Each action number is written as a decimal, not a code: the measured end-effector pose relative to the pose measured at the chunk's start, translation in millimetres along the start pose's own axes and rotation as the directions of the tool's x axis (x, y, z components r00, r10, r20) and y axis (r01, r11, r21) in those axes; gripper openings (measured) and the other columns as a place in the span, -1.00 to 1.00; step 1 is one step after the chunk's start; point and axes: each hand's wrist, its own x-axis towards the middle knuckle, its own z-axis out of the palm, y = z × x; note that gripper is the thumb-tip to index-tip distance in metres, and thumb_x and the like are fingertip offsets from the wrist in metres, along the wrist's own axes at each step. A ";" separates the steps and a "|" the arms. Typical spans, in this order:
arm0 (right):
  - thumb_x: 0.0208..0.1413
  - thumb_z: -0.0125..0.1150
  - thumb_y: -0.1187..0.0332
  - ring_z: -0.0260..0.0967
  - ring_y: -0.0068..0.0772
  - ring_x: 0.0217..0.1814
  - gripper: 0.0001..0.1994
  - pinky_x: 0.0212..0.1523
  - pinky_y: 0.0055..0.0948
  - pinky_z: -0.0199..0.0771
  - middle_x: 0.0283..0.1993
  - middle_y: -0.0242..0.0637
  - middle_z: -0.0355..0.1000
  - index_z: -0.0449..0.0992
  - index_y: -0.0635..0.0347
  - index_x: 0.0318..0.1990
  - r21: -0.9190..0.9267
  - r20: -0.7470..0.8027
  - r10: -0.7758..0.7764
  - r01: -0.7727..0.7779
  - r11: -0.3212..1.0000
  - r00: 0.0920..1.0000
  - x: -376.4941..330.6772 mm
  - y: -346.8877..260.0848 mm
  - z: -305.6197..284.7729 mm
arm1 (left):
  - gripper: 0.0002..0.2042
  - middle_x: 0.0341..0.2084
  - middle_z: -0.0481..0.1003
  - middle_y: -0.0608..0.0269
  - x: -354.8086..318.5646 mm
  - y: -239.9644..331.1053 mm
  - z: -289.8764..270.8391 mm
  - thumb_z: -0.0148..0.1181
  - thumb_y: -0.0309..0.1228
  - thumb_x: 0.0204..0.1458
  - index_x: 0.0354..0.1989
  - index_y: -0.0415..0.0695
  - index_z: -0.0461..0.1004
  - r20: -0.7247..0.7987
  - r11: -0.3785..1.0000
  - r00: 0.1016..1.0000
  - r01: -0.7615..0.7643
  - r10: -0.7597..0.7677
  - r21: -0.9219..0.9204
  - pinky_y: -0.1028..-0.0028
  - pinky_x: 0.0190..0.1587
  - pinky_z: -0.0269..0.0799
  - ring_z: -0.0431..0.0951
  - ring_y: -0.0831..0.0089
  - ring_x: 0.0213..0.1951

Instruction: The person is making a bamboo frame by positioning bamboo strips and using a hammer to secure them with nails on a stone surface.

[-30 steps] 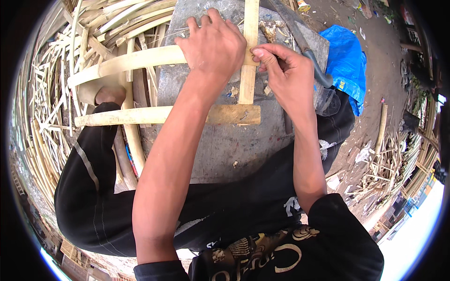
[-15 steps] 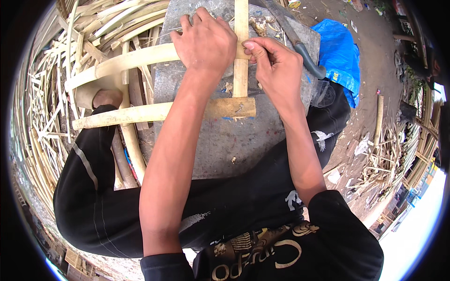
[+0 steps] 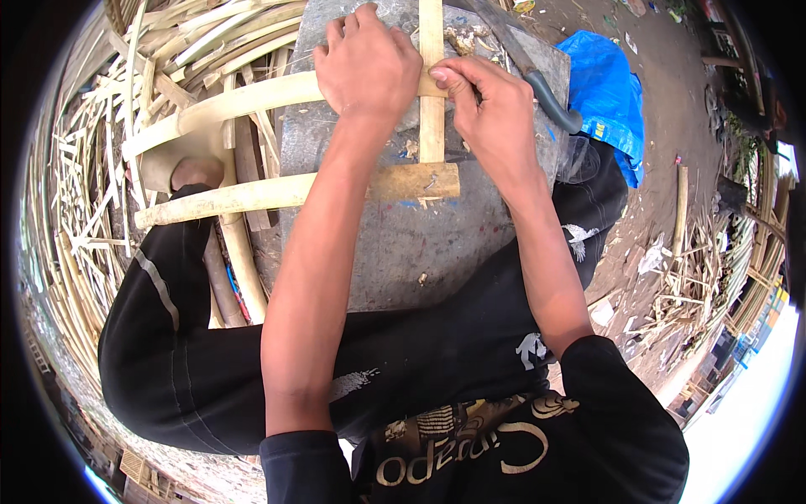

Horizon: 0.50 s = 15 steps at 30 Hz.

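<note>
Around 10 o'clock, a broad heap of bamboo strips [image 3: 210, 35]. Toward 12, a scuffed grey tabletop [image 3: 378, 260], giving firm backing beneath the crossed pieces. Between 1 and 2, just past the edge, a crumpled blue sheet [image 3: 600, 84]. From 10 toward 12, the upper slat [image 3: 252, 99], apparently laid over the cross slat [image 3: 431, 134]; nearer the centre, the lower slat [image 3: 235, 200], meeting the cross slat's 6 o'clock end. Near 1, a tool [image 3: 546, 97] with a curved grey handle, lying clear of the crossing, probably for reach. At the crossing's 9 o'clock side, the left hand [image 3: 367, 71] over the upper slat, seemingly weighing it flat; grip hidden beneath, so cannot tell whether clamped. At the 3 o'clock side, the right hand [image 3: 491, 105], thumb and forefinger together, apparently clamped on the upper slat's end to steady its angle. Near 12, on the lower slat, a nail-like bit [image 3: 433, 181].
</note>
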 end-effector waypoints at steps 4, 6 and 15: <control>0.17 0.29 0.43 0.51 0.03 -0.32 -0.87 -0.27 -0.21 0.49 -0.32 -0.02 0.54 0.62 0.35 -0.23 -0.035 0.040 -0.002 0.004 0.999 0.999 1.4 0.5 -6.6 | -0.68 -0.01 0.57 0.09 -4.0 4.3 -19.1 0.25 -0.13 0.11 0.00 0.07 0.63 0.057 0.942 0.997 -0.028 0.050 -0.334 0.19 0.21 0.30 0.49 0.22 0.14; 0.16 0.30 0.43 0.51 0.04 -0.32 -0.86 -0.27 -0.20 0.48 -0.32 -0.03 0.53 0.62 0.34 -0.23 -0.027 0.036 -0.015 0.016 0.999 0.999 2.2 1.1 -5.2 | -0.72 0.01 0.58 0.17 -0.1 -2.3 -30.0 0.34 -0.14 0.07 -0.08 0.08 0.69 0.131 0.849 0.979 -0.063 0.154 -0.524 0.22 0.25 0.27 0.49 0.27 0.15; 0.11 0.33 0.43 0.49 0.03 -0.32 -0.86 -0.28 -0.17 0.46 -0.36 -0.07 0.50 0.64 0.34 -0.24 -0.007 -0.015 -0.007 0.007 1.000 1.000 -0.1 7.7 -0.1 | -0.80 0.07 0.58 0.36 5.0 -20.5 -41.7 0.50 -0.32 -0.06 -0.22 0.05 0.75 0.208 0.705 0.842 -0.254 0.498 -0.662 0.23 0.36 0.20 0.40 0.36 0.22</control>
